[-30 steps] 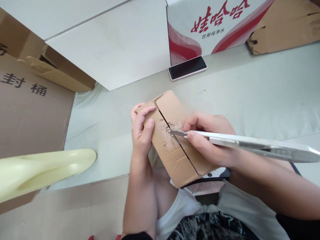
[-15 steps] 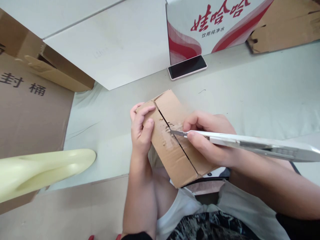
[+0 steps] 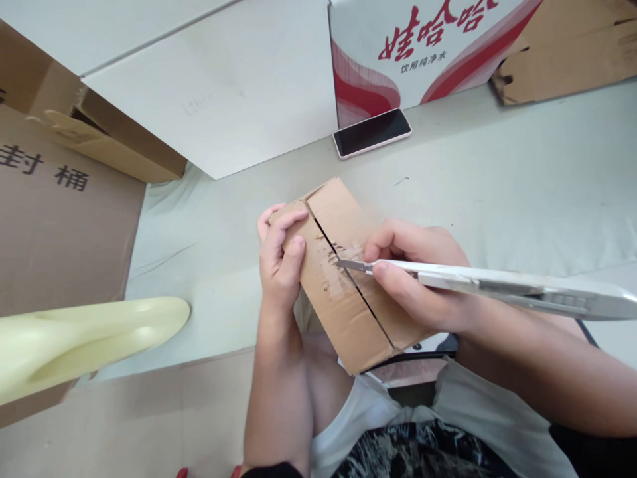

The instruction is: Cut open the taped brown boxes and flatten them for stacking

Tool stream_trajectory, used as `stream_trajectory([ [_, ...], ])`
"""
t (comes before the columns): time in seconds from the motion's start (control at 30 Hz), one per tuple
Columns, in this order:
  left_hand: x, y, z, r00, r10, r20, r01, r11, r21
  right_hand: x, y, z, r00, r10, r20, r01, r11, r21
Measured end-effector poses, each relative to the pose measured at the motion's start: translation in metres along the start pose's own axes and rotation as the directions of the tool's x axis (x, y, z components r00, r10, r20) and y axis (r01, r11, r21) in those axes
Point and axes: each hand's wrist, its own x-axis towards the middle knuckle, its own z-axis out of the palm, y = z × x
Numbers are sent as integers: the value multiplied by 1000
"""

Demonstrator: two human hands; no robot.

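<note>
A small brown cardboard box (image 3: 338, 318) is tilted in front of me, close to my lap. My left hand (image 3: 283, 255) grips its left end, thumb and fingers bent over the edge. In my right hand (image 3: 418, 272) is a white utility knife (image 3: 497, 282), pinched near its blade end, the handle pointing right. The blade tip touches the dark seam between the two flaps, around the middle. Clear tape with torn, scuffed patches lies across the seam there. The underside of the box is hidden.
A phone (image 3: 372, 133) lies on the pale table (image 3: 522, 179) before a red-and-white carton (image 3: 368, 86). White panels (image 3: 213, 99) stand behind. Large brown cartons (image 3: 64, 245) and a pale yellow curved object (image 3: 99, 332) are at left; flattened cardboard (image 3: 567, 60) is at back right.
Both hands, the box and the knife hold almost the same position; the blade tip stays at the seam. The view has shifted very slightly.
</note>
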Motion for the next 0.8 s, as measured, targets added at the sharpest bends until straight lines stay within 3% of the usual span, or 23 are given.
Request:
stream_trajectory([
  [0.8,0,2,0,1000,-14,6,13,1000,26,0,0,0,1000,-8,4,8,1000,-4],
])
